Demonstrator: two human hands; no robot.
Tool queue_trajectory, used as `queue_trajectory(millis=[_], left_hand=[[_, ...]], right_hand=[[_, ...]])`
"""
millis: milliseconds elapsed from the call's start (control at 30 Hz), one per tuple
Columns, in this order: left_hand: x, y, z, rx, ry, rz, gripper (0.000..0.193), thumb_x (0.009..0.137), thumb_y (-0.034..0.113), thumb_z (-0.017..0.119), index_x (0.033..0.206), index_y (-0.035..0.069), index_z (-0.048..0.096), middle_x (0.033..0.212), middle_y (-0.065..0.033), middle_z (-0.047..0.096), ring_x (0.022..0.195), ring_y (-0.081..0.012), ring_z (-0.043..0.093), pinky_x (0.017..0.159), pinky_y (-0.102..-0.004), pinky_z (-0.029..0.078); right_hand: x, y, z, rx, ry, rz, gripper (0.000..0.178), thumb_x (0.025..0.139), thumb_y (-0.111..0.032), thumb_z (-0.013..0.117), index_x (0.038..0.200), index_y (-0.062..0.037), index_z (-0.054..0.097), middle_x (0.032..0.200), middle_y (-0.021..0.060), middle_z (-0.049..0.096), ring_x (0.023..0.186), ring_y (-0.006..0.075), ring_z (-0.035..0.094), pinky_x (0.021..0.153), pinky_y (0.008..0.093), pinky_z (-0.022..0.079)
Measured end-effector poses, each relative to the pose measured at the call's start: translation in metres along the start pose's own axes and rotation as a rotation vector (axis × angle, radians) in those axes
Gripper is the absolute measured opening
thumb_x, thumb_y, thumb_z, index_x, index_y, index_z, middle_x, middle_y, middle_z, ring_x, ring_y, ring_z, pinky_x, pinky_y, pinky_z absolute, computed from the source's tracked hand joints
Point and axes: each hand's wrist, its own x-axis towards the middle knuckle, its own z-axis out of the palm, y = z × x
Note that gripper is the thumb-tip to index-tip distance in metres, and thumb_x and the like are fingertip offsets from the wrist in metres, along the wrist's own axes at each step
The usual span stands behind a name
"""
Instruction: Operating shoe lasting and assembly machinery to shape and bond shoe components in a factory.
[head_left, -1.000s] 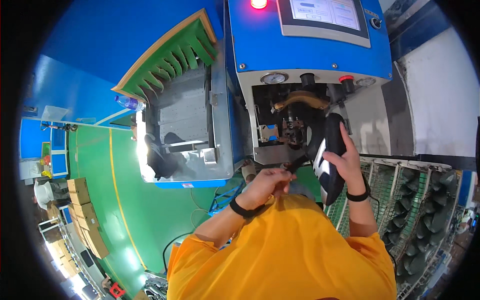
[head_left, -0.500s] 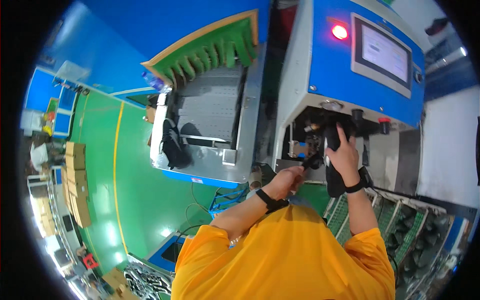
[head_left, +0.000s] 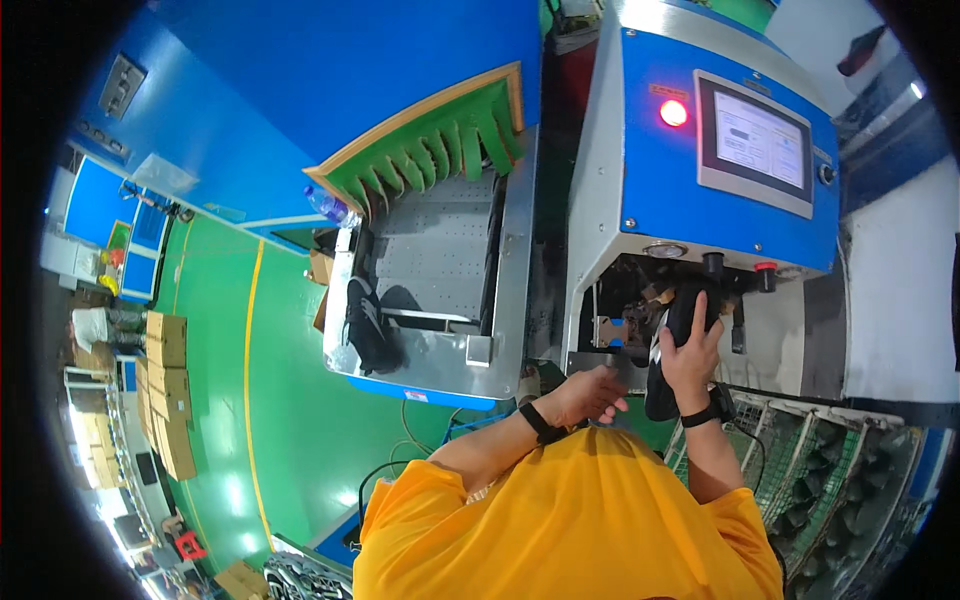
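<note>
A black shoe (head_left: 657, 385) with white marks on its side stands tilted, its upper end inside the recess under the blue-and-white machine (head_left: 655, 200). My right hand (head_left: 690, 365) grips it, index finger stretched up along it and thumb on its left side. What holds the shoe's upper end in the dark recess is hard to make out. Left of the shoe and apart from it, my left hand (head_left: 585, 395) has loosely bent fingers with gaps between them and nothing visible in them. Another black shoe (head_left: 368, 325) rests on the metal table of the conveyor (head_left: 435, 235).
Green strip curtains (head_left: 425, 150) hang over the conveyor's opening. The machine carries a lit red lamp (head_left: 673, 113), a screen (head_left: 757, 140) and a red button (head_left: 765, 277). A wire-mesh rack (head_left: 790, 440) stands at lower right. Cardboard boxes (head_left: 165, 395) are stacked far left.
My left hand has let go of a dark piece by the shoe and drawn back toward my body. My right hand stays on the shoe. The whole view has shifted slightly.
</note>
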Motion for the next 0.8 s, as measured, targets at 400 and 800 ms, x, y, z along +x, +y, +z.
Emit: queue_trajectory(millis=[400,800], left_hand=[[-0.008,-0.017,0.031,0.095,-0.36,-0.189,0.079,0.09,0.073,0.038,0.127,0.004,0.053,0.094,-0.012,0.07,0.071,-0.0203,0.067,0.069,-0.0343,0.058],[-0.035,-0.027,0.01,0.374,-0.011,-0.206,0.046,0.096,0.039,0.053,0.131,0.009,0.052,0.117,-0.0087,0.064,0.103,-0.0218,0.065,0.087,-0.0362,0.053]], right_hand=[[-0.157,0.018,-0.084,0.12,-0.186,-0.311,0.064,0.068,-0.019,0.081,0.129,-0.0168,0.06,0.125,0.0312,0.049,0.097,0.0497,0.06,0.078,0.0484,0.053],[-0.09,0.005,-0.017,1.619,-0.363,0.62,0.056,0.082,-0.015,0.074,0.132,-0.0018,0.051,0.12,0.006,0.063,0.108,0.0177,0.059,0.094,0.0332,0.046]])
